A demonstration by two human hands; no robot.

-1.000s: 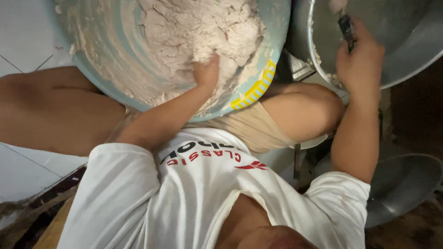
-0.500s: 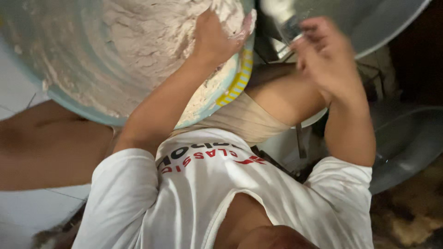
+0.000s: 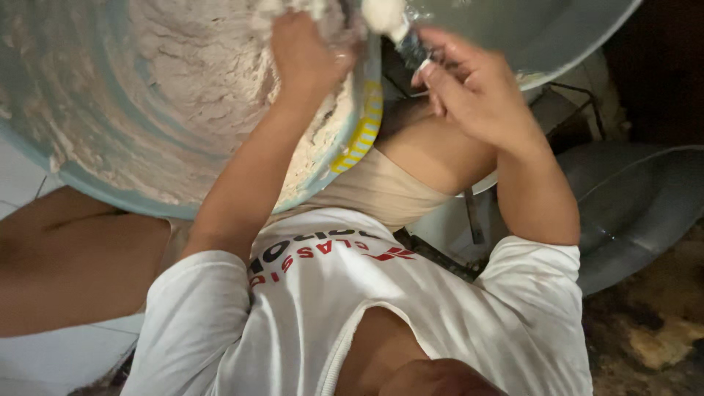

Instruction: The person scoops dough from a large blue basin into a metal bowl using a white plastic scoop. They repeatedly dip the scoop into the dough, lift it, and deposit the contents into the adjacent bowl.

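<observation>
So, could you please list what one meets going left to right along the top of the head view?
Pale blue basin of floury dough → left hand → right hand holding a dough-tipped tool → grey metal bowl.

Soft, even light falls on my white shirt (image 3: pixel 411 293) and the pale basin (image 3: pixel 88 147), with no hard glare. The far right corner sinks into dark shadow. My right hand (image 3: pixel 469 88) is slightly smeared by motion, and edges near the frame look stretched.
</observation>
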